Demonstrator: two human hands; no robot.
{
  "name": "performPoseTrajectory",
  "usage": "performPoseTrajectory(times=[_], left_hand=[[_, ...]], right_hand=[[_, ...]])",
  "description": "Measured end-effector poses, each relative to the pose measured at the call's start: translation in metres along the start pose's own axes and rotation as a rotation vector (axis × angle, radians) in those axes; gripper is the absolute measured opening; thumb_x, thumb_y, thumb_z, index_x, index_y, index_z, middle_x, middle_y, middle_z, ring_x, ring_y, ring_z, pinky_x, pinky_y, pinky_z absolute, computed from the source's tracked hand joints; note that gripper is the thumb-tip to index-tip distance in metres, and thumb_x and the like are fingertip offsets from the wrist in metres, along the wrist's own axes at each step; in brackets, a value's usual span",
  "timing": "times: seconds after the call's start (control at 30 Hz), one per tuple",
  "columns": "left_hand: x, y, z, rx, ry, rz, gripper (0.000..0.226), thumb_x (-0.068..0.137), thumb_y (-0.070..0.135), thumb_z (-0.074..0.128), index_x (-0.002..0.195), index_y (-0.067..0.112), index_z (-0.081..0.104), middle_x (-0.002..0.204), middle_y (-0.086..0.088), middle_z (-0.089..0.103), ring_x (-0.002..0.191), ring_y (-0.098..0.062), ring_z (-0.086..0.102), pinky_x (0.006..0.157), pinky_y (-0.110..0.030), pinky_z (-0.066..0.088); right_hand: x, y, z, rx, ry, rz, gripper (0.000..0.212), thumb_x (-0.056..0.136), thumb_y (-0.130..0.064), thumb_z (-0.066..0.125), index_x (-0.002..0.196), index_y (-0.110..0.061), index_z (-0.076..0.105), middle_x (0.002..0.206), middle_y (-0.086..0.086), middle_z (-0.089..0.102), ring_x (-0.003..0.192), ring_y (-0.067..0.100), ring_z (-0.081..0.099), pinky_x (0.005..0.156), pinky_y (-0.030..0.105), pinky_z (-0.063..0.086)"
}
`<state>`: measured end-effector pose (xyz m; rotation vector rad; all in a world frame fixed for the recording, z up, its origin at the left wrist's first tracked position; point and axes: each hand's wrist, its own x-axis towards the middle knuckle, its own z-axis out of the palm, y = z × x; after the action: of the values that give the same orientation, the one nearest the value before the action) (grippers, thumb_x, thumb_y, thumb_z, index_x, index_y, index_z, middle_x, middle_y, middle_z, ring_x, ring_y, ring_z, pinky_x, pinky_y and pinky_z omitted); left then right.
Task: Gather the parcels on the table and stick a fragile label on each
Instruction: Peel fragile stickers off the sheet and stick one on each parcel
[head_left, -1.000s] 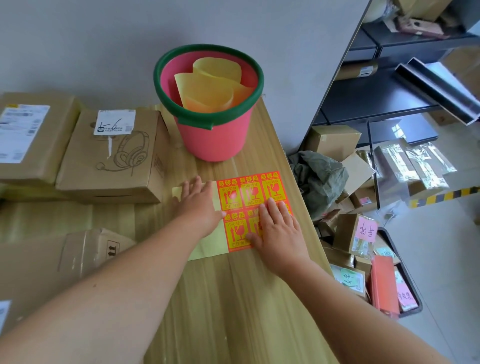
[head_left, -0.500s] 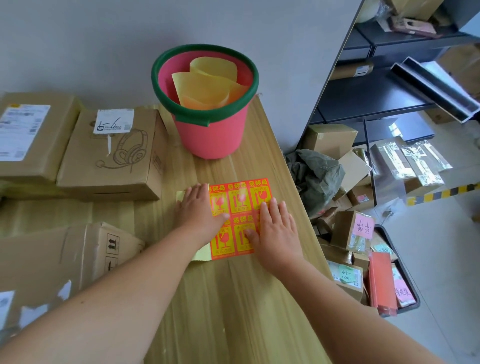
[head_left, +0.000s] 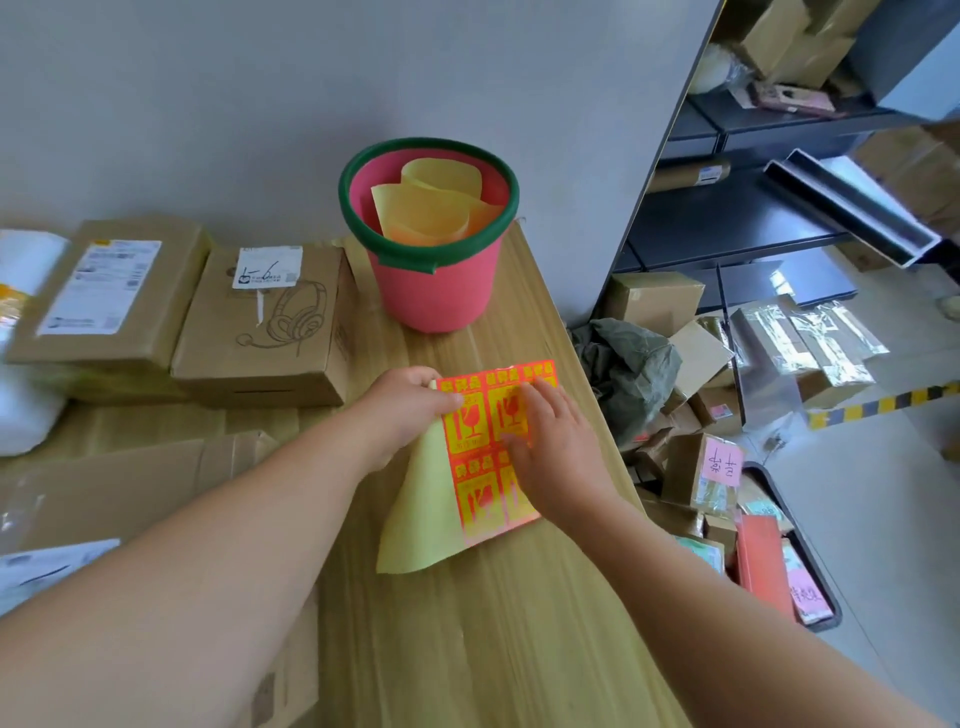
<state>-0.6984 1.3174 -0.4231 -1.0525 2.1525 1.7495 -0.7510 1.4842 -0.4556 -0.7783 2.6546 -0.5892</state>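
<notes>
Centrally, label sheet: a thin sheet of orange-red fragile labels on pale yellow backing paper (head_left: 470, 426) lay on the light wooden desk (head_left: 493, 639), its left edge seemingly raised off the wood.
Left grip: the left hand (head_left: 402, 415) pinched the sheet's far-left corner, thumb on top of a label.
Right grip: the right hand (head_left: 558, 452) was released, its straight fingers pressed flat on the sheet's right half.
Handling: likely feather-light, floppy and waxy-slick on the backing; a peeled label would probably curl and cling to itself, so it is best lifted by one corner while the other hand pins the paper.
Parcels: a brown cardboard box printed with a headset drawing (head_left: 265, 332) and a flatter cardboard parcel with a white shipping slip (head_left: 111, 296) sat at 10 o'clock from the sheet, matte, stiff and square-edged; neither showed an orange label.
Bucket: a smooth pink plastic bucket with a green rim (head_left: 434, 296) stood at 12 o'clock, with curled yellow backing sheets (head_left: 431, 213) inside.
</notes>
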Motion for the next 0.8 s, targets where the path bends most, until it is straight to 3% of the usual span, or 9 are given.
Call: performPoseTrajectory(times=[0.07, 0.13, 0.2, 0.3, 0.4, 0.5, 0.57, 0.63, 0.8], left_hand=[[-0.016, 0.012, -0.007, 0.048, -0.069, 0.052, 0.009, 0.087, 0.011, 0.066, 0.081, 0.014, 0.060, 0.079, -0.004, 0.064, 0.070, -0.013, 0.057, 0.065, -0.022, 0.043], [-0.035, 0.023, -0.014, 0.125, -0.123, 0.115, 0.006, 0.086, 0.014, 0.068, 0.082, 0.015, 0.063, 0.083, -0.004, 0.065, 0.076, -0.015, 0.059, 0.075, -0.026, 0.044], [-0.057, 0.033, -0.023, 0.182, -0.156, 0.176, 0.007, 0.085, 0.018, 0.070, 0.088, 0.014, 0.066, 0.093, -0.007, 0.068, 0.087, -0.018, 0.061, 0.084, -0.032, 0.045], [-0.097, 0.044, -0.037, 0.250, -0.175, 0.239, 0.011, 0.085, 0.019, 0.069, 0.081, 0.013, 0.061, 0.082, -0.007, 0.062, 0.076, -0.017, 0.055, 0.073, -0.031, 0.044], [-0.140, 0.048, -0.054, 0.335, -0.146, 0.294, 0.011, 0.085, 0.016, 0.063, 0.076, 0.015, 0.057, 0.072, 0.000, 0.053, 0.069, -0.013, 0.045, 0.062, -0.026, 0.035], [-0.180, 0.047, -0.077, 0.421, -0.138, 0.364, 0.008, 0.086, 0.018, 0.059, 0.081, 0.013, 0.062, 0.081, -0.004, 0.061, 0.076, -0.018, 0.053, 0.069, -0.032, 0.044], [-0.207, 0.043, -0.092, 0.478, -0.129, 0.424, 0.012, 0.087, 0.026, 0.062, 0.086, 0.014, 0.065, 0.090, -0.009, 0.066, 0.082, -0.023, 0.060, 0.077, -0.038, 0.050], [-0.232, 0.037, -0.106, 0.481, -0.115, 0.477, 0.012, 0.088, 0.024, 0.062, 0.086, 0.013, 0.065, 0.085, -0.008, 0.065, 0.075, -0.020, 0.058, 0.072, -0.037, 0.051], [-0.291, 0.018, -0.143, 0.281, -0.058, 0.535, 0.011, 0.093, 0.014, 0.058, 0.087, 0.018, 0.067, 0.074, 0.011, 0.066, 0.061, 0.003, 0.059, 0.056, -0.013, 0.043]], right_hand=[[-0.004, -0.016, -0.021, 0.000, 0.095, -0.078, 0.058, 0.097, -0.031, 0.048, 0.150, -0.020, 0.026, 0.160, 0.001, 0.017, 0.148, 0.022, 0.007, 0.120, 0.039, 0.008], [-0.011, -0.033, -0.043, -0.040, 0.145, -0.143, 0.055, 0.098, -0.026, 0.047, 0.149, -0.024, 0.028, 0.159, -0.002, 0.020, 0.148, 0.021, 0.005, 0.119, 0.042, 0.003], [-0.020, -0.049, -0.062, -0.072, 0.146, -0.168, 0.045, 0.097, -0.025, 0.048, 0.141, -0.027, 0.042, 0.149, -0.004, 0.039, 0.145, 0.020, 0.016, 0.117, 0.045, 0.000], [-0.043, -0.069, -0.084, -0.074, 0.127, -0.168, 0.020, 0.095, -0.026, 0.051, 0.111, -0.028, 0.062, 0.110, -0.007, 0.064, 0.118, 0.019, 0.046, 0.116, 0.047, 0.002], [-0.073, -0.087, -0.099, -0.074, 0.171, -0.181, 0.015, 0.094, -0.021, 0.051, 0.099, -0.024, 0.064, 0.094, -0.007, 0.065, 0.102, 0.020, 0.053, 0.115, 0.044, 0.008], [-0.105, -0.108, -0.112, -0.097, 0.239, -0.238, 0.015, 0.093, -0.017, 0.051, 0.091, -0.021, 0.065, 0.083, -0.006, 0.065, 0.089, 0.021, 0.055, 0.107, 0.039, 0.022], [-0.125, -0.128, -0.118, -0.124, 0.271, -0.277, 0.015, 0.093, -0.018, 0.052, 0.090, -0.021, 0.066, 0.083, -0.006, 0.065, 0.084, 0.019, 0.053, 0.105, 0.038, 0.027], [-0.145, -0.150, -0.120, -0.137, 0.327, -0.314, 0.013, 0.092, -0.019, 0.055, 0.094, -0.020, 0.068, 0.089, -0.004, 0.065, 0.090, 0.020, 0.053, 0.104, 0.038, 0.029], [-0.202, -0.209, -0.107, 0.009, 0.579, -0.319, 0.036, 0.088, -0.019, 0.064, 0.123, -0.017, 0.062, 0.130, 0.000, 0.053, 0.124, 0.022, 0.041, 0.103, 0.029, 0.030]])
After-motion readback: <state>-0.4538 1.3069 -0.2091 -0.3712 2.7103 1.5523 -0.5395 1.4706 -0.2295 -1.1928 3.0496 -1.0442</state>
